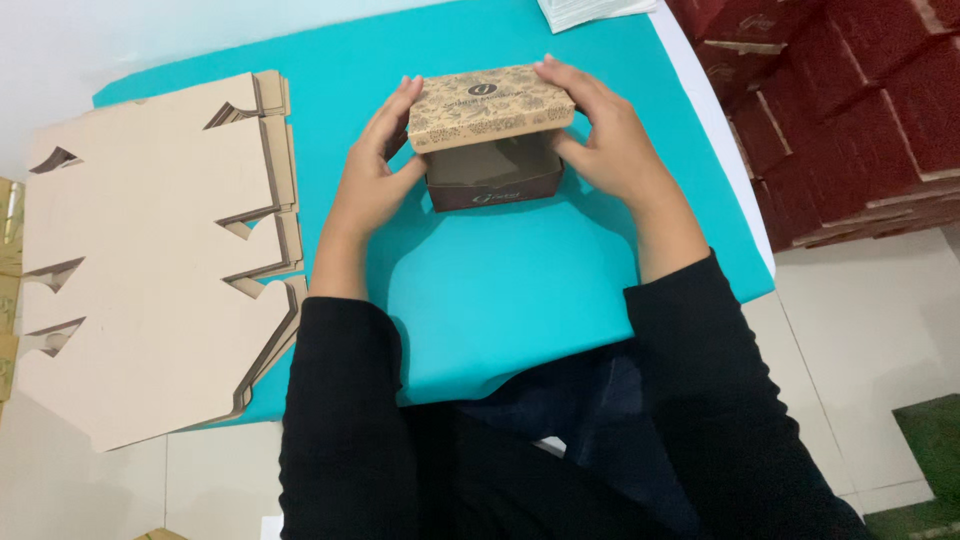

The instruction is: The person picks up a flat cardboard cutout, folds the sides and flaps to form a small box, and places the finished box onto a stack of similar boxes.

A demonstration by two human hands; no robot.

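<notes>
Nearby, flat cardboard blanks — red boxes stacked right

a small packing workshop: a stack of flat die-cut cardboard blanks lies on a turquoise-covered table, and finished dark red boxes are piled high beside it.
</notes>
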